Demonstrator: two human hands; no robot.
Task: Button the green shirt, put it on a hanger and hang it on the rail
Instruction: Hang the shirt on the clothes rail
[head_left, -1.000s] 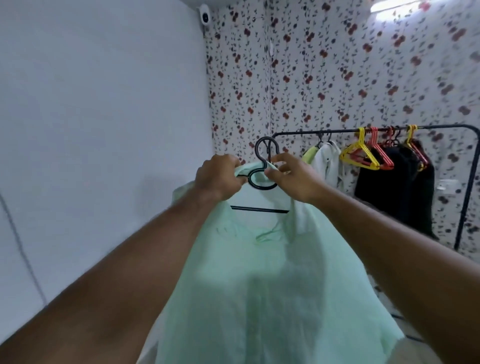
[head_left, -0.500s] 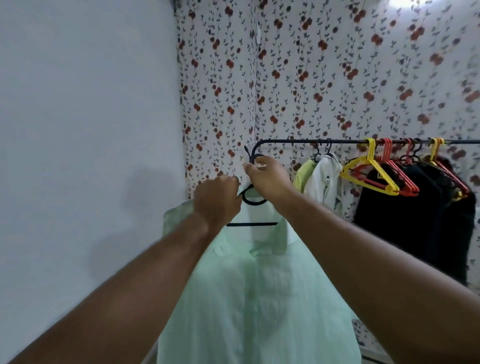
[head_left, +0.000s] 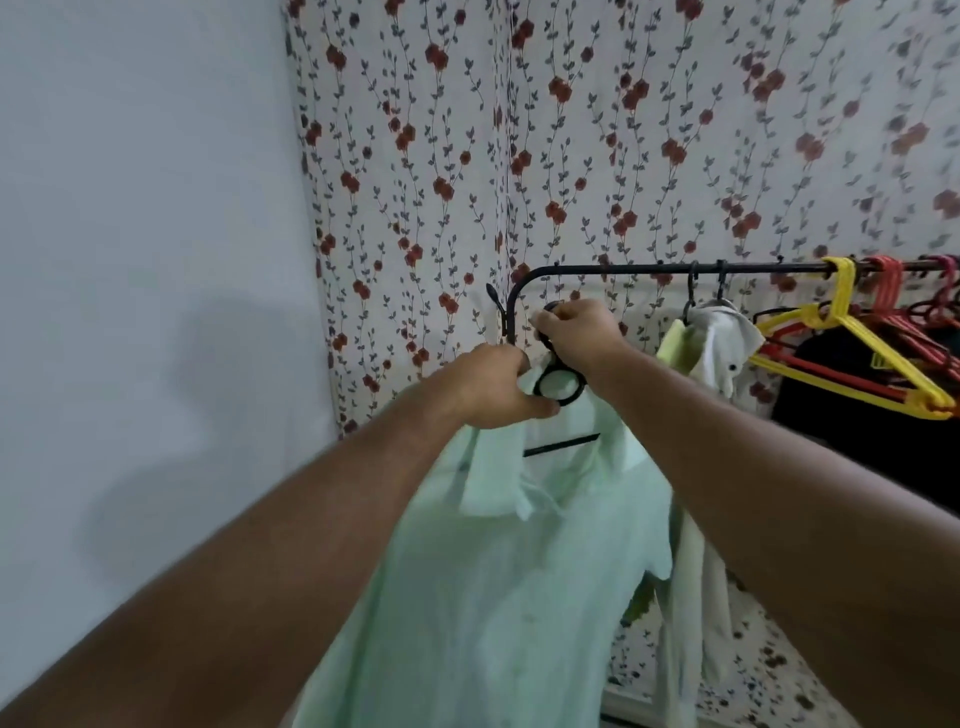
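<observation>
One green shirt (head_left: 519, 597) is hanging on one black hanger (head_left: 562, 445), just below the rail (head_left: 623, 269) at its left corner. The left hand (head_left: 493, 387) is gripping the collar with curled fingers (head_left: 537, 410) beside the hanger's neck. At 1 o'clock from it, the right hand (head_left: 582, 332) is pinching the hook. Two pale garments (head_left: 722, 343) are hanging at 3 o'clock.

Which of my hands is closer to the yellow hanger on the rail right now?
Right. The right hand is left of the yellow hanger, past the white shirt; the left hand is lower and farther left.
</observation>
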